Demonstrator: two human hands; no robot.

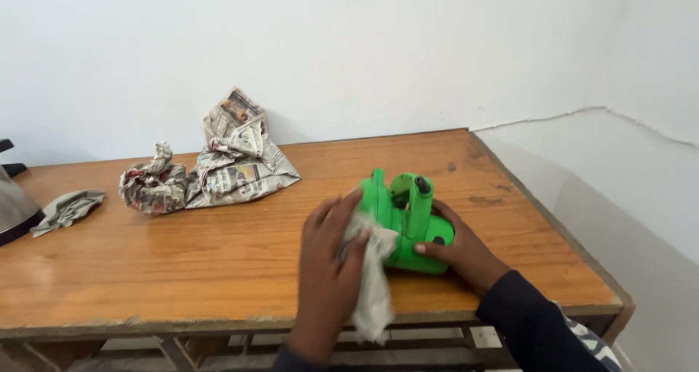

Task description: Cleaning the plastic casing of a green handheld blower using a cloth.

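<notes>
Left hand (328,259) is closing its grip around a grey rag (371,285), pressing it against the green blower (411,223); right hand (459,252) is clasping the blower's far side.

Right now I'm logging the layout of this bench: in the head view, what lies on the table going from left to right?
Metal kettle at the left edge → small grey cloth → crumpled newspaper → left hand pressing a pale rag → green plastic appliance → right hand steadying it.

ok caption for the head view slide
Left hand presses a grey cloth against a green plastic device steadied by the right hand.
</notes>
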